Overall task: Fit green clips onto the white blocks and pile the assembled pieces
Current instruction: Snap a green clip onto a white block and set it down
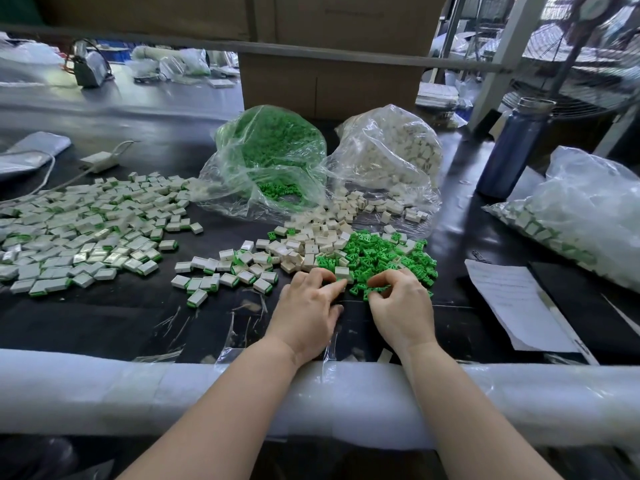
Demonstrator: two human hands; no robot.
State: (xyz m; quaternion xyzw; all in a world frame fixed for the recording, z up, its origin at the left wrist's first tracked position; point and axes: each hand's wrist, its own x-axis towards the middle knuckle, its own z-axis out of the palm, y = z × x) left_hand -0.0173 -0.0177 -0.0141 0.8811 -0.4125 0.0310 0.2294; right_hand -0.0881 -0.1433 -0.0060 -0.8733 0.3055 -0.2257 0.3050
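Nearest, the left hand [308, 306] curls its fingers round a white block [342, 274], while the right hand [398, 299] pinches a green clip [375, 292] just beside it; the two parts appear not yet joined. Beyond the hands lie loose green clips [384, 254] and loose white blocks [311, 240] on the dark worktop [104, 317]. To the left spreads the pile of assembled pieces [86, 226], already large. Farthest, two full plastic bags, clips [270, 150] and blocks [391, 150], suggest much work remains.
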